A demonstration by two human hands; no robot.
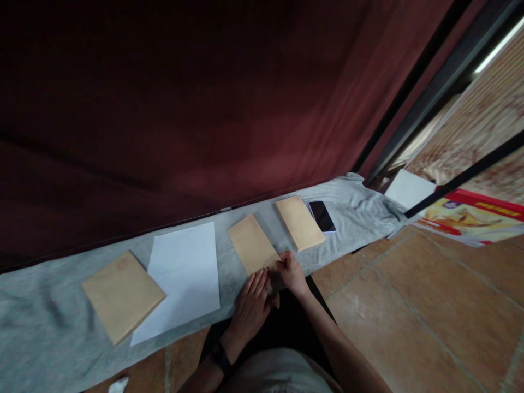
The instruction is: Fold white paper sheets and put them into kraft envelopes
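Observation:
My left hand (250, 305) lies flat with fingers stretched out on the near end of a brown envelope (252, 244) in the middle of the grey cloth (49, 322). My right hand (290, 272) is beside it, fingers curled and pinching the envelope's near right corner. A second brown envelope (299, 222) lies to the right, next to a dark phone (321, 216). A white paper sheet (183, 273) lies to the left, with a third brown envelope (121, 295) overlapping its left edge.
A dark red curtain (184, 109) hangs behind the cloth. Tiled floor (429, 305) spreads to the right. A white sheet (409, 189) and a colourful printed poster (470, 218) lie at the far right near black poles.

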